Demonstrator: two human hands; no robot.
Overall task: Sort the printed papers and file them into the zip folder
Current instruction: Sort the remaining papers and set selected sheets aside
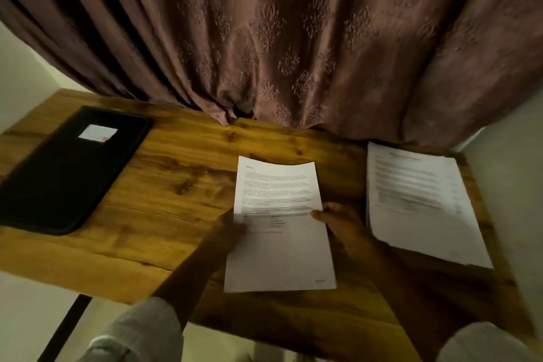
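A printed sheet (279,232) is held above the middle of the wooden table (164,185). My left hand (230,228) pinches its left edge and my right hand (338,222) pinches its right edge, thumbs on top. The sheet's far end curves upward a little. A stack of printed papers (420,200) lies at the table's right side, apart from my right hand. The black zip folder (64,173) lies flat at the far left of the table, with a small white label on its cover. I cannot tell whether its zip is closed.
A brown patterned curtain (279,38) hangs behind the table and brushes its back edge. Pale walls stand close on both sides. A dark table leg (67,329) shows below the front left corner.
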